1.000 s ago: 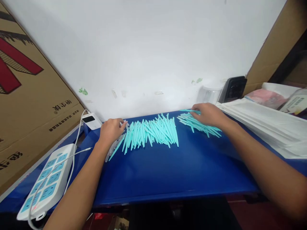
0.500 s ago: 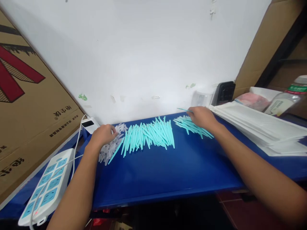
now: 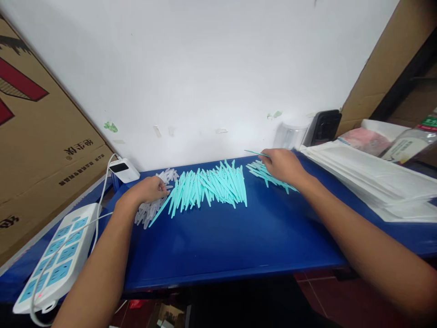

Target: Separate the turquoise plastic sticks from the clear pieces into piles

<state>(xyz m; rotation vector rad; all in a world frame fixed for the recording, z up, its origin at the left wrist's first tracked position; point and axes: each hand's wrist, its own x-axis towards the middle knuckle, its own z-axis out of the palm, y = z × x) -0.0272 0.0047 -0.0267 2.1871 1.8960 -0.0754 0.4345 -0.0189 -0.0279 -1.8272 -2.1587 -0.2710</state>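
Observation:
My right hand (image 3: 282, 165) pinches one end of a slim turquoise plastic stick (image 3: 253, 152), which points left toward the wall. Beneath that hand lies a smaller heap of the same sticks (image 3: 259, 172). On the left, my left hand (image 3: 152, 189) rests over a pile of small translucent plastic pieces (image 3: 145, 214), thumb and fingers drawn together. What sits between those fingertips is too small to make out. Between my hands spreads a larger heap of turquoise sticks (image 3: 208, 187), side by side and overlapping, with one stick (image 3: 160, 213) slanting along the translucent pile.
Everything lies on a blue table (image 3: 205, 246) against a white wall. At left are a white power strip (image 3: 56, 257), a small white device (image 3: 124, 170) with cables, and a large carton (image 3: 37, 123). White sheets or bags (image 3: 368, 175), a clear container (image 3: 290, 135) and a bottle (image 3: 409, 143) stand at right.
The camera view has shifted slightly. My right hand has moved a little left with the stick over the smaller heap. My left hand stays at the translucent pile, its fingers pressed closer together.

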